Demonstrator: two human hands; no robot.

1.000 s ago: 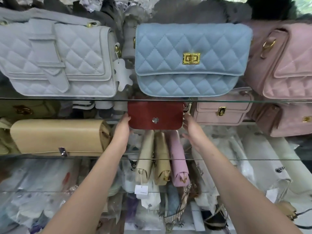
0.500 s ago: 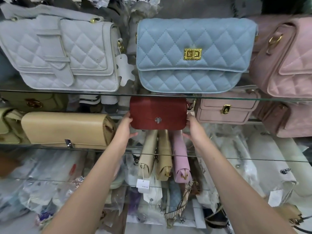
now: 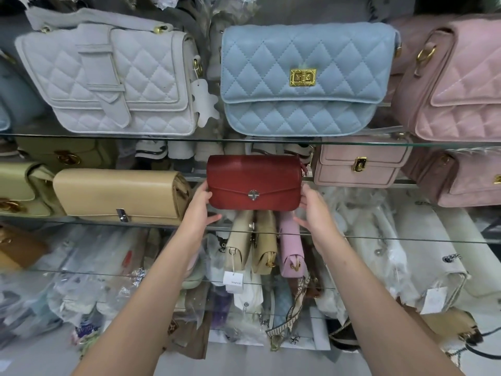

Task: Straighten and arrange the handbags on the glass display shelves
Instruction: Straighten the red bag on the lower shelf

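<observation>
A small red handbag [image 3: 254, 183] with a round silver clasp stands on the middle glass shelf [image 3: 379, 236], its flap facing me. My left hand [image 3: 199, 210] holds its left end and my right hand [image 3: 314, 210] holds its right end. Fingers curl onto the sides while both thumbs stick out below the bag. Beside it lie a beige bag [image 3: 119, 195] on the left and a pale pink bag [image 3: 360, 164] on the right. The upper glass shelf [image 3: 211, 138] carries a white quilted bag [image 3: 108, 80], a blue quilted bag [image 3: 306, 80] and a pink quilted bag [image 3: 455, 82].
Under the red bag, two beige bags [image 3: 252, 240] and a lilac bag [image 3: 291, 245] stand end-on on a lower shelf. Plastic-wrapped bags [image 3: 406, 253] fill the lower shelves on both sides. More olive and cream bags [image 3: 24, 185] crowd the far left.
The red handbag has come forward and slightly down from under the upper shelf, showing more of its top. Both hands stay at its ends.
</observation>
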